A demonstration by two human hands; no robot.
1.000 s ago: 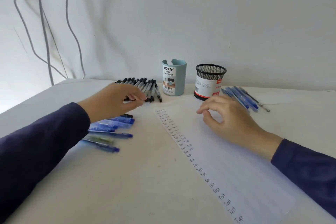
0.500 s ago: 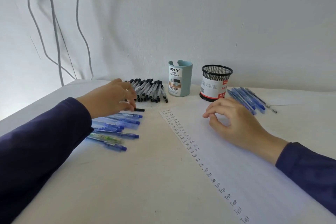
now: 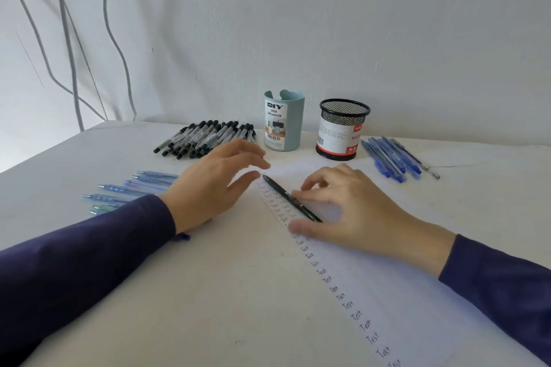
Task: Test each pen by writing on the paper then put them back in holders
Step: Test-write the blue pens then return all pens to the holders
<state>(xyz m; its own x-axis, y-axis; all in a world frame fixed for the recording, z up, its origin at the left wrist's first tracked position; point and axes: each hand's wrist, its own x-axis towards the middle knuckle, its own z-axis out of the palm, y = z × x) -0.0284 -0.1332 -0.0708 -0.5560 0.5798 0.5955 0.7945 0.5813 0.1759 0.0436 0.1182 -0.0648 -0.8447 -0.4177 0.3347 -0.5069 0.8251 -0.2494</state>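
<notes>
A black pen (image 3: 286,195) lies slanted across the top of the white paper (image 3: 387,292), which carries a column of written "Test" words. My right hand (image 3: 354,214) is curled over the pen's near end, fingertips and thumb closed on it. Just left of the pen's far tip, my left hand (image 3: 214,185) hovers with its fingers apart and holds nothing. Behind the hands stand a light blue desk organizer (image 3: 293,125) and a black mesh holder (image 3: 343,131); no pens show in either.
A pile of black-capped pens (image 3: 205,140) lies left of the organizer. Several blue pens (image 3: 125,189) lie in a row at the left, partly under my left sleeve. More blue pens (image 3: 393,158) lie right of the mesh holder. Cables (image 3: 68,39) hang on the wall.
My left hand carried a black pen from the left side over to the paper and let it go. My right hand has closed on it.
</notes>
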